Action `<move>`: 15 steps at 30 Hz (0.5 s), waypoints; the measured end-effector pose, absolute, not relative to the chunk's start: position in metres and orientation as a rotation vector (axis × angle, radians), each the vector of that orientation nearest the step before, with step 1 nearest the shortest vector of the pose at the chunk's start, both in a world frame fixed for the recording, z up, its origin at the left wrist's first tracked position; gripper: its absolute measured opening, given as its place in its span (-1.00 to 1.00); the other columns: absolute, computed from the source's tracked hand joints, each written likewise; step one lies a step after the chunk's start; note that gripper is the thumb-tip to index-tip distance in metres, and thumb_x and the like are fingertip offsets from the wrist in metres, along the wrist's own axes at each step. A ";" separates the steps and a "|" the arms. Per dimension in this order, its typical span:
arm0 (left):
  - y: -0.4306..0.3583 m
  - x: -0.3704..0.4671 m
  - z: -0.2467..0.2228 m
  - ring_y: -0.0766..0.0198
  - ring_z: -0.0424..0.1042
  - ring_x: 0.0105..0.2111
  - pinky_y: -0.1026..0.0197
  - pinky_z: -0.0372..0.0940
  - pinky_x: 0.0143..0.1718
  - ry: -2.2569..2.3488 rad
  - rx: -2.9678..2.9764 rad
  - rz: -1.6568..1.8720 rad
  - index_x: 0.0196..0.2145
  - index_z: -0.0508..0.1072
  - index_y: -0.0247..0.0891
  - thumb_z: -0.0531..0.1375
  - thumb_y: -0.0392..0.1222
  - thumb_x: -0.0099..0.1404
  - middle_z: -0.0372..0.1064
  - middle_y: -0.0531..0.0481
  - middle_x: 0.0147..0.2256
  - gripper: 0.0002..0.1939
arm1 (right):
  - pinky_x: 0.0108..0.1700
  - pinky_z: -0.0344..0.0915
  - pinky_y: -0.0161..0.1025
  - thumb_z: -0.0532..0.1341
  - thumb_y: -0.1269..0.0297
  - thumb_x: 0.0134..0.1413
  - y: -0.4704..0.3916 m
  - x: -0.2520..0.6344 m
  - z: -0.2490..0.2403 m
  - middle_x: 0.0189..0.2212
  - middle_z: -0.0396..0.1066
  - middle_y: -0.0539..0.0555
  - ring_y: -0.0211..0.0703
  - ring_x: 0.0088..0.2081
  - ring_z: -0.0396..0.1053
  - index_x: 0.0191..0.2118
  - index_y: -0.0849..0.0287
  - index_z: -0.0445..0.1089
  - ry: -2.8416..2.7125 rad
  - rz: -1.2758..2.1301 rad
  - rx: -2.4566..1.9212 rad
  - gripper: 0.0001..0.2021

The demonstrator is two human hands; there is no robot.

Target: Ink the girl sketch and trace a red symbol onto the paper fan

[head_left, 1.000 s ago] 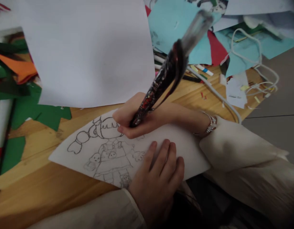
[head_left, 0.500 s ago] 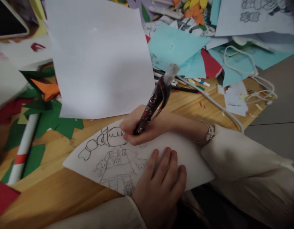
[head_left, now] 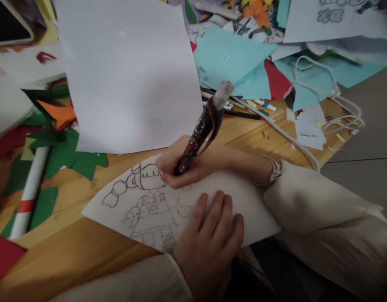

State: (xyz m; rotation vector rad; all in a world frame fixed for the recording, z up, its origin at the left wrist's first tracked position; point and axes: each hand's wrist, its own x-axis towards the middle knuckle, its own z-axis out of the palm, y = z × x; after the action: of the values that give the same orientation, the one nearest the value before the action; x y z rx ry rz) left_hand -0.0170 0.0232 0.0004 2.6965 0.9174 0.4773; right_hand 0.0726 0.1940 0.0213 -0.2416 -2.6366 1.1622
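Observation:
In the head view, my right hand (head_left: 180,163) grips a dark patterned pen (head_left: 198,136) with a clear end. Its tip is hidden behind my fingers, beside the head of a drawn figure. The drawing paper (head_left: 253,218) lies on the table and bears a figure with a fringe, a ponytail and a dress. Its hair lines are dark, while the body is in faint pencil. My left hand (head_left: 209,239) rests on the paper with fingers stretched out, right of the dress.
A large white sheet (head_left: 127,84) lies beyond the drawing. Green paper scraps (head_left: 89,161) and a white tube (head_left: 31,193) with a red band are at left. Light-blue paper (head_left: 231,54), several pens and a white cable (head_left: 281,134) lie at the back right.
The whole view has shifted slightly, with things sitting a little higher and further left. Both hands keep nearly the same place on the paper; the pen stays in my right hand.

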 end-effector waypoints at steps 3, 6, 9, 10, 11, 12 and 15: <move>0.022 -0.017 0.002 -0.21 0.04 0.27 -0.23 -0.31 0.26 0.943 2.668 0.466 0.15 0.26 -0.36 0.04 0.02 0.31 0.15 -0.38 0.22 -0.46 | -0.37 0.00 -0.42 0.06 0.49 0.13 0.194 0.073 0.022 -0.57 -0.10 -0.14 -0.44 -0.49 -0.10 -0.49 0.16 -0.12 -2.664 1.148 -0.291 -0.70; 0.023 -0.017 0.003 -0.21 0.04 0.27 -0.23 -0.30 0.26 0.932 2.666 0.458 0.16 0.25 -0.36 0.05 0.00 0.32 0.14 -0.38 0.22 -0.46 | -0.38 0.00 -0.41 0.05 0.48 0.13 0.194 0.073 0.022 -0.56 -0.11 -0.14 -0.43 -0.49 -0.10 -0.50 0.16 -0.12 -2.658 1.151 -0.283 -0.71; 0.024 -0.018 0.002 -0.23 0.04 0.27 -0.24 -0.31 0.26 0.916 2.670 0.456 0.16 0.24 -0.37 0.04 0.00 0.32 0.13 -0.39 0.23 -0.45 | -0.37 0.00 -0.42 0.05 0.48 0.13 0.194 0.073 0.021 -0.55 -0.11 -0.14 -0.44 -0.49 -0.10 -0.50 0.16 -0.11 -2.646 1.157 -0.285 -0.71; 0.025 -0.018 0.002 -0.23 0.04 0.27 -0.24 -0.32 0.26 0.914 2.667 0.456 0.17 0.24 -0.38 0.04 0.00 0.32 0.13 -0.40 0.23 -0.45 | -0.37 -0.01 -0.42 0.06 0.49 0.13 0.194 0.073 0.021 -0.55 -0.10 -0.14 -0.44 -0.49 -0.10 -0.50 0.16 -0.11 -2.643 1.170 -0.277 -0.71; 0.025 -0.018 0.001 -0.23 0.04 0.27 -0.24 -0.32 0.25 0.910 2.668 0.462 0.17 0.24 -0.38 0.04 0.00 0.32 0.12 -0.40 0.23 -0.45 | -0.37 -0.01 -0.42 0.06 0.49 0.13 0.194 0.073 0.021 -0.56 -0.09 -0.14 -0.44 -0.49 -0.09 -0.50 0.16 -0.10 -2.636 1.180 -0.264 -0.71; 0.025 -0.017 0.001 -0.24 0.03 0.27 -0.24 -0.31 0.25 0.913 2.667 0.466 0.17 0.24 -0.38 0.04 0.00 0.32 0.12 -0.40 0.23 -0.45 | -0.38 -0.01 -0.43 0.05 0.50 0.12 0.194 0.073 0.021 -0.56 -0.09 -0.14 -0.44 -0.49 -0.09 -0.50 0.16 -0.10 -2.627 1.183 -0.253 -0.71; 0.024 -0.017 0.002 -0.24 0.03 0.27 -0.24 -0.31 0.25 0.915 2.673 0.459 0.17 0.23 -0.38 0.04 0.00 0.32 0.11 -0.41 0.23 -0.45 | -0.38 -0.01 -0.42 0.05 0.50 0.10 0.194 0.073 0.021 -0.56 -0.11 -0.14 -0.44 -0.49 -0.10 -0.50 0.16 -0.12 -2.613 1.160 -0.246 -0.71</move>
State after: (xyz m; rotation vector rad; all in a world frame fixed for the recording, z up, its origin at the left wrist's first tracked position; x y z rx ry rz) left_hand -0.0173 0.0239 0.0023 2.6732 0.9153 0.4595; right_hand 0.0728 0.1939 0.0209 -0.2462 -2.6131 1.1599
